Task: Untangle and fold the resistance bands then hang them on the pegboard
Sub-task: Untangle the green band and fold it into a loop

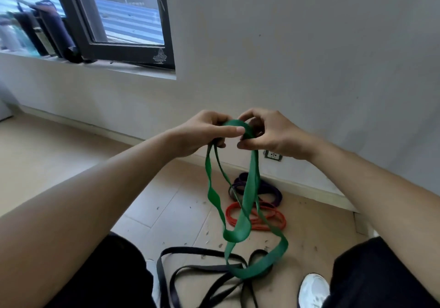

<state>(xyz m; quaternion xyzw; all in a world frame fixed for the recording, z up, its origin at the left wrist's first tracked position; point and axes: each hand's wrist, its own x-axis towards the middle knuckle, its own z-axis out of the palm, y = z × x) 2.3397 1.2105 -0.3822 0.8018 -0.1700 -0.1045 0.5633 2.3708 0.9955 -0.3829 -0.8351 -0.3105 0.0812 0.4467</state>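
Tiled floor (59, 155) along a pale wall carries a red rubber band (256, 217), a purple one (259, 188) and a loose black one (202, 269). Left hand (202, 134) and right hand (269, 134), close together, pinch the twisted green rubber resistance band (247, 200) at its top; it hangs to the floor. Folding looks barely begun, and no pegboard is in view.

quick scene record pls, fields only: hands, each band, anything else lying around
left hand: grips top of green band
right hand: pinches the same top
green band: hangs twisted, low loop over black band
black band: sprawled loose on floor
red band: coiled on floor near wall
purple band: coiled behind red band
pegboard: not in view
other: wall socket, white shoe, window
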